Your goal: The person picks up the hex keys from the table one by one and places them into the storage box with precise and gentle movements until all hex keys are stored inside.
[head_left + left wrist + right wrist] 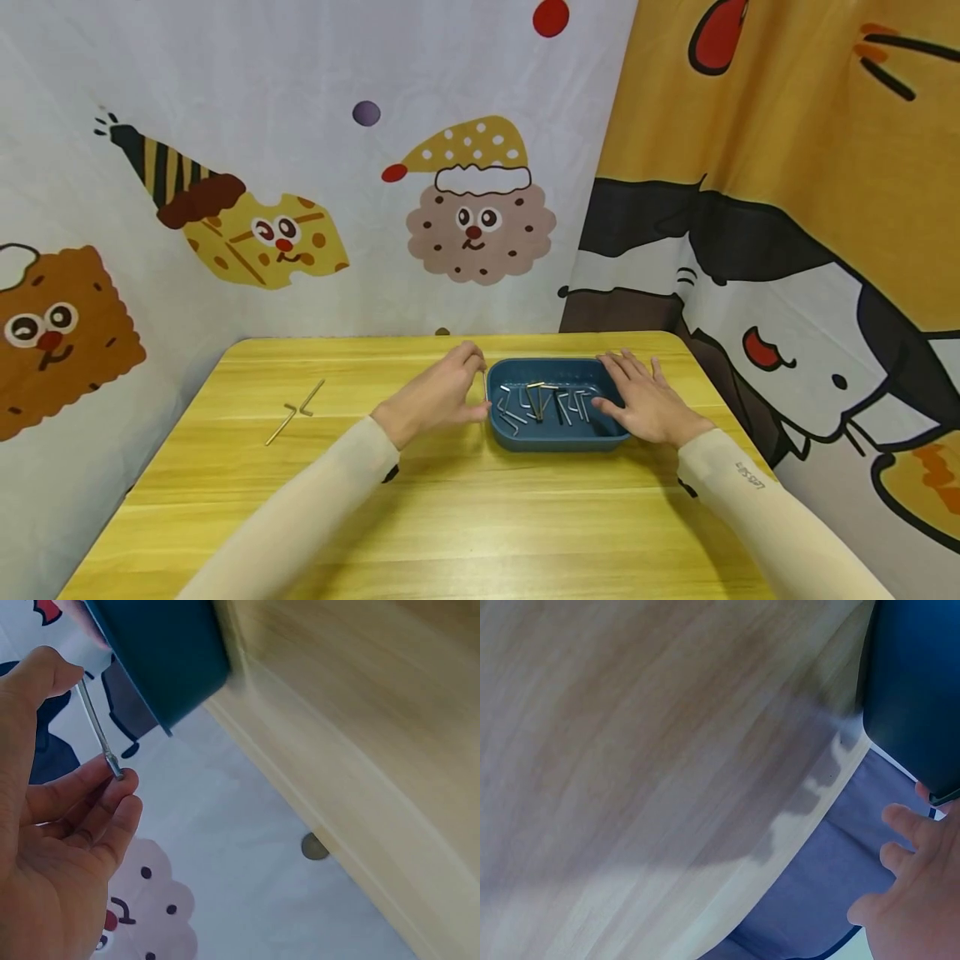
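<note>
My left hand [442,393] pinches an L-shaped hex key [96,727] between the thumb and fingertips, just beside the left end of a dark blue plastic bin [558,445]. Several silver, brass-toned and black hex keys [516,417] lie loosely inside that bin. At its right end rests my right hand [651,404], fingers spread over the rim and thumb reaching inside. The right wrist view shows these fingers [900,821] beside the bin's outer corner, with the grip only partly visible.
Two brass-toned hex keys [281,423] lie on the left of the wood-grain table [480,525]. A printed curtain [300,83] hangs behind the table's back edge, and another yellow one [787,133] hangs along the right.
</note>
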### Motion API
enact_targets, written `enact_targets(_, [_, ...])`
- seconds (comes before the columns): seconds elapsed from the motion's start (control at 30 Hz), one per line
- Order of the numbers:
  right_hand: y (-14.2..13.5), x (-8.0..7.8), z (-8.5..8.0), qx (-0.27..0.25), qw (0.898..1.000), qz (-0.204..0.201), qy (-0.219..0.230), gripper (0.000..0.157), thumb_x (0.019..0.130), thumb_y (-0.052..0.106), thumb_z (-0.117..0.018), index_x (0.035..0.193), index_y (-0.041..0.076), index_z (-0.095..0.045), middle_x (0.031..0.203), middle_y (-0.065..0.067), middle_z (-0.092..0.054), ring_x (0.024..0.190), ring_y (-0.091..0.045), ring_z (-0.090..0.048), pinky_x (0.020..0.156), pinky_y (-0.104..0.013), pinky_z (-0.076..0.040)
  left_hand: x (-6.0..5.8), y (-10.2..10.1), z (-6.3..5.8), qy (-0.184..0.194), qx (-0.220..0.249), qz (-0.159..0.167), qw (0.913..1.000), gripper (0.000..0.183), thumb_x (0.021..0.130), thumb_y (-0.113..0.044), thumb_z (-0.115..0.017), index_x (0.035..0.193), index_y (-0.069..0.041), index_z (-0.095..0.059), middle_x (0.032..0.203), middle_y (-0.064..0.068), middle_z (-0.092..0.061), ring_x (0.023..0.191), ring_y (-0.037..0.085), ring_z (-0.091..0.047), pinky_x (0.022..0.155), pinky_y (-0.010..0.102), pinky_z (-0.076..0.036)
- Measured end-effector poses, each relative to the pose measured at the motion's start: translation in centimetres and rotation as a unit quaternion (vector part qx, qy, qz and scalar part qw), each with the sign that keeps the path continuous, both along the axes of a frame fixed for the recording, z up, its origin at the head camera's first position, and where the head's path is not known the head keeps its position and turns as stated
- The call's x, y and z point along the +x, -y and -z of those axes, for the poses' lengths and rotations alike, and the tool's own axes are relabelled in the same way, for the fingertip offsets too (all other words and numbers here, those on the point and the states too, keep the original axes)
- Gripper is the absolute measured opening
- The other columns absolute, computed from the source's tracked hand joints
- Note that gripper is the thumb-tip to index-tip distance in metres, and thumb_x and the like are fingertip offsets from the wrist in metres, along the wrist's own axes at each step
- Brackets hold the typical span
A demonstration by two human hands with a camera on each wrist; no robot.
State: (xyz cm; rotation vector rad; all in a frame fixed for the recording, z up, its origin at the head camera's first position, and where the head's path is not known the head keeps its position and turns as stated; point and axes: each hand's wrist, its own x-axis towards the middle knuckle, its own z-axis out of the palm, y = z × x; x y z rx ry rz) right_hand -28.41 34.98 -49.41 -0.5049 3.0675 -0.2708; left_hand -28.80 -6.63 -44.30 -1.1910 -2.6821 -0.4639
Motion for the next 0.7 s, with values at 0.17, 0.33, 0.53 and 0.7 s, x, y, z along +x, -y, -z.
enact_targets(0.17, [-0.1, -0.1, 0.1, -0.002, 1.0, -0.004, -0.01, 0.091, 0.117, 0.059, -0.062, 0.185, 0.008, -0.029, 0.19, -0.028, -0.031, 0.179, -0.058, -0.017, 0.139, -0.089, -0.002, -0.3, -1.5, -0.3, 0.014, -0.021, -0.002, 0.9997, 0.06, 0.105, -0.041, -0.086, 0.141, 0.005, -0.071, 0.142, 0.014, -0.065, 0.123, 0.023, -0.07, 0.111, 0.033, -0.066])
enact_targets(0.33, [0.1, 0.0, -0.1, 0.001, 1.0, -0.003, -0.013, 0.09, 0.117, 0.059, -0.061, 0.184, 0.007, -0.03, 0.189, -0.028, -0.032, 0.179, -0.057, -0.018, 0.139, -0.089, -0.003, -0.4, -2.9, -0.8, 0.02, -0.042, 0.006, 0.9989, 0.06, 0.105, -0.044, -0.086, 0.139, 0.003, -0.074, 0.14, 0.012, -0.066, 0.116, 0.019, -0.069, 0.107, 0.03, -0.066])
enact_targets(0.53, [0.2, 0.0, -0.1, 0.004, 1.0, -0.003, -0.007, 0.09, 0.118, 0.059, -0.059, 0.184, 0.007, -0.029, 0.19, -0.029, -0.031, 0.18, -0.056, -0.017, 0.14, -0.088, -0.002, -0.8, -5.0, -1.2, 0.03, -0.082, 0.014, 0.9961, 0.059, 0.106, -0.044, -0.086, 0.143, 0.001, -0.074, 0.141, 0.011, -0.067, 0.114, 0.017, -0.071, 0.104, 0.027, -0.066])
enact_targets(0.7, [0.2, 0.1, -0.1, 0.006, 1.0, -0.005, -0.007, 0.089, 0.118, 0.058, -0.059, 0.184, 0.006, -0.029, 0.19, -0.029, -0.031, 0.18, -0.056, -0.018, 0.14, -0.088, -0.004, -1.0, -6.8, -1.5, 0.049, -0.115, 0.018, 0.992, 0.058, 0.108, -0.043, -0.084, 0.145, 0.0, -0.073, 0.144, 0.012, -0.066, 0.12, 0.019, -0.071, 0.106, 0.029, -0.066])
